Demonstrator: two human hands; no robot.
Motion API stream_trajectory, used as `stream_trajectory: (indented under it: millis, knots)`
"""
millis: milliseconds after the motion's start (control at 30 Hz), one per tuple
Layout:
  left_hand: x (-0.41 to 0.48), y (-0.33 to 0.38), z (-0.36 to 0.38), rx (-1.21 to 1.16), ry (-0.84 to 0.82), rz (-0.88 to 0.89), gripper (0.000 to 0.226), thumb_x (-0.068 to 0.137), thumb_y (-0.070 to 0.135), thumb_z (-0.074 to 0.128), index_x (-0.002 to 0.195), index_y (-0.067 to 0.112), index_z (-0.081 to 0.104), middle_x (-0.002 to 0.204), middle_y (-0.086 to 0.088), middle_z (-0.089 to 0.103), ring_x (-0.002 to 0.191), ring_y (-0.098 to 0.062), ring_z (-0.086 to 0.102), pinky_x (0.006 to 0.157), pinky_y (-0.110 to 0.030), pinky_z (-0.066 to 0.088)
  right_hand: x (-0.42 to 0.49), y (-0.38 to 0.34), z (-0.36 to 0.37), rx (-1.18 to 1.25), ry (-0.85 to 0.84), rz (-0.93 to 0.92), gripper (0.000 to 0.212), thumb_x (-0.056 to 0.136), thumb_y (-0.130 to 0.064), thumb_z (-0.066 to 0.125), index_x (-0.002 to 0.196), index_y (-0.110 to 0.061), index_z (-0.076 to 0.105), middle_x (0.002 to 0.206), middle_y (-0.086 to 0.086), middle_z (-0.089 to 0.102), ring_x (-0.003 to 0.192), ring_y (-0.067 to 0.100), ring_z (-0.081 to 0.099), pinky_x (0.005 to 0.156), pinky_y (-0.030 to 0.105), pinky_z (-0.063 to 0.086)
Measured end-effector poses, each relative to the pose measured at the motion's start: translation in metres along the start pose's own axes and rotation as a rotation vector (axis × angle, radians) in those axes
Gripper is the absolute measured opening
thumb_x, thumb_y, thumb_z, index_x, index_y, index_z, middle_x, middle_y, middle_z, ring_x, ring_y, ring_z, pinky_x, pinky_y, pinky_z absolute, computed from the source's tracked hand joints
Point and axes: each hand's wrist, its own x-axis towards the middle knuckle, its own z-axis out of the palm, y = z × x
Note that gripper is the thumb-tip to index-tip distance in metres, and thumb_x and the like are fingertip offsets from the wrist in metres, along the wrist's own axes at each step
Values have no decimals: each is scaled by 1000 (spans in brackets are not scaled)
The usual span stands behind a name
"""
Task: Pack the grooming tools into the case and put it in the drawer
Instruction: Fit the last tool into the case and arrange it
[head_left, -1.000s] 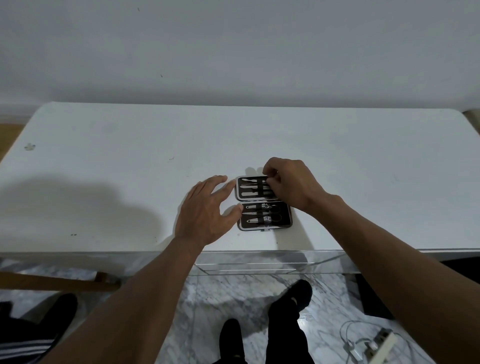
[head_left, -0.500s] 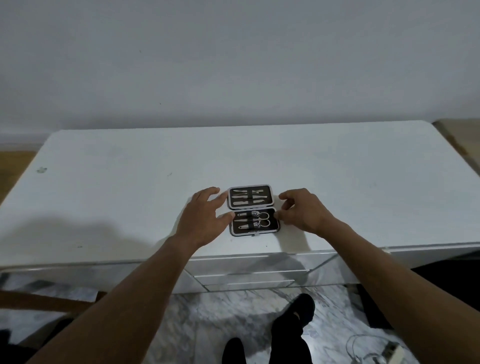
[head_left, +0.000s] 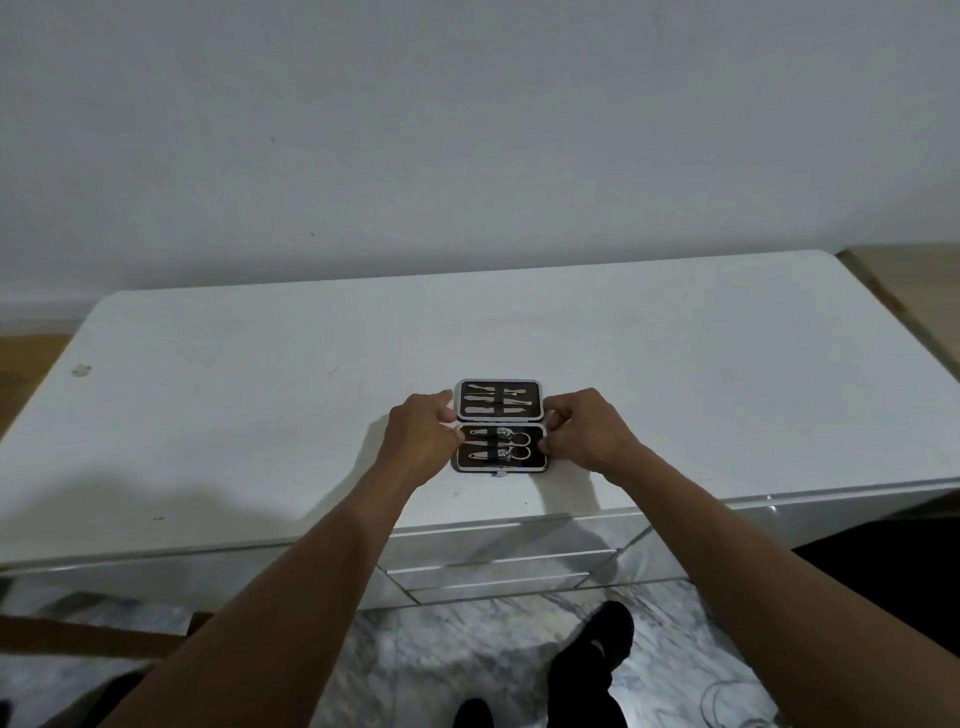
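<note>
A small black grooming case (head_left: 500, 425) with a silver rim lies open flat on the white dresser top (head_left: 260, 405). Several metal tools (head_left: 496, 407) sit strapped in its far half, and scissors and clippers (head_left: 500, 449) in its near half. My left hand (head_left: 423, 436) pinches the case's left edge at the hinge line. My right hand (head_left: 584, 434) pinches the right edge in the same way. The mirrored drawer fronts (head_left: 498, 566) below the top are closed.
A pale wall rises behind the dresser. A marble floor, my black shoes (head_left: 597, 654) and a cable (head_left: 727, 701) lie below. A wooden piece (head_left: 93, 631) sits at lower left. Wooden flooring shows at the far right (head_left: 893, 280).
Both hands have closed in on the case's side edges and now grip it. Earlier my right hand was on the tools in the far half and my left hand lay flat beside the case.
</note>
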Motion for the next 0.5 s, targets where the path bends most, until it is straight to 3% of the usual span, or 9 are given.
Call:
stream_trajectory:
  millis: [100,167,233,333,500]
  knots:
    - [2,-5,1,-113,7,-45,31,77,1,71,77,30,61,86,4,67,95,-20,64,85,-26,46,-1,-2,2,24,14,-4,20,69,5,68,90,2,67,76,6,57,73,19,51,65,27,43]
    - [3,-9,0,-201,8,-84,29,76,0,73,93,23,71,90,4,68,91,-16,65,83,-23,47,-3,-4,2,38,33,-7,29,71,5,68,99,0,69,88,15,63,82,23,56,72,29,47]
    - [4,-11,0,-257,8,-119,43,73,1,77,113,16,68,100,4,69,95,-15,67,86,-26,51,-6,-6,3,62,50,-12,36,71,6,67,105,-7,70,95,7,65,94,24,59,77,25,43]
    - [5,-14,2,-304,18,-131,44,71,-2,77,111,15,67,101,3,71,92,-16,69,88,-32,54,-8,-4,8,124,90,-30,43,70,7,64,107,-16,71,97,-5,66,95,19,60,78,24,41]
    - [6,-16,9,-339,49,-137,44,73,-5,73,110,17,64,97,7,68,92,-14,67,90,-36,54,-9,0,12,240,139,13,51,68,5,69,113,-17,64,97,-3,68,99,22,66,80,34,52]
